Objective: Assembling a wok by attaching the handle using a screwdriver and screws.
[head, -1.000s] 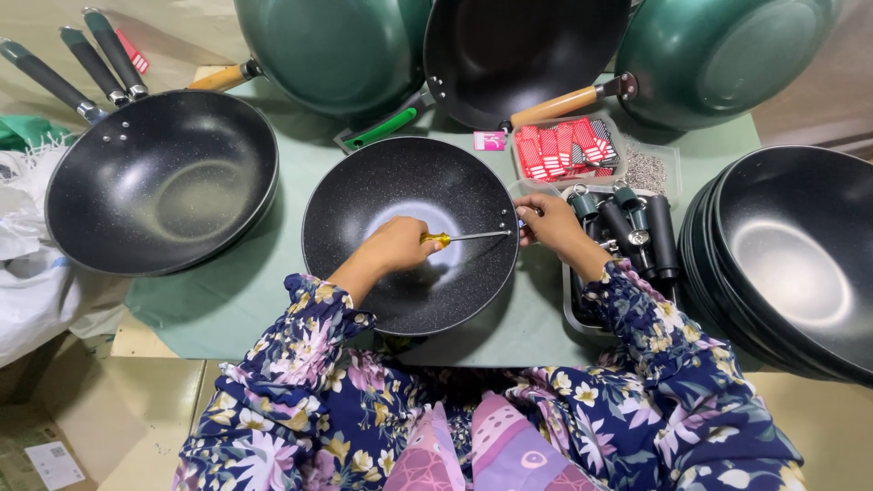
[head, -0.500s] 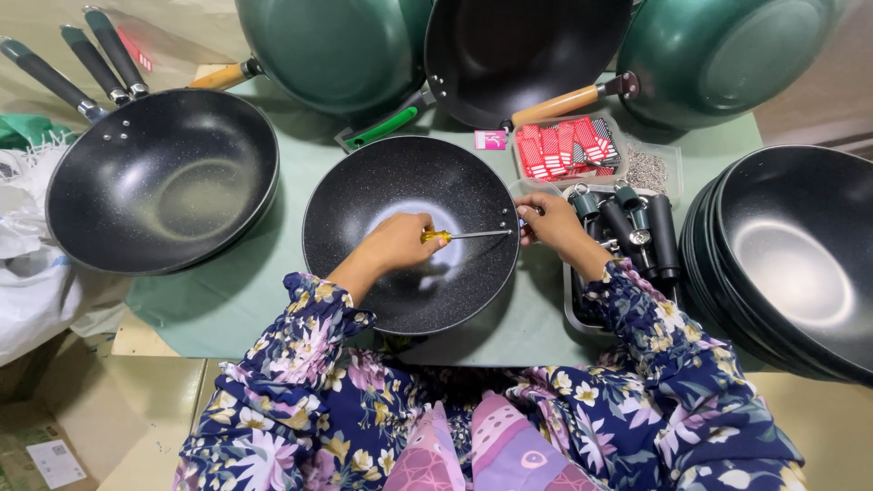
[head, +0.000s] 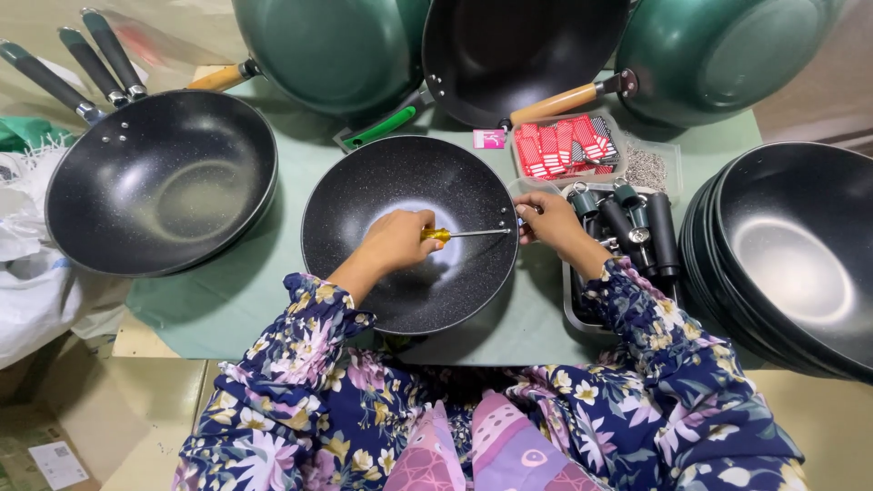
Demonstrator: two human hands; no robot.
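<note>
Head view: my left hand (head: 397,241) grips a yellow-handled screwdriver (head: 459,234) inside the black speckled wok (head: 364,195), tip at its right rim. My right hand (head: 548,223) pinches there, just outside the rim.

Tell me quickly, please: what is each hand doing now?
Left hand: closed around the yellow screwdriver inside the black wok.
Right hand: at the wok's right rim; what it holds cannot be told.
</note>
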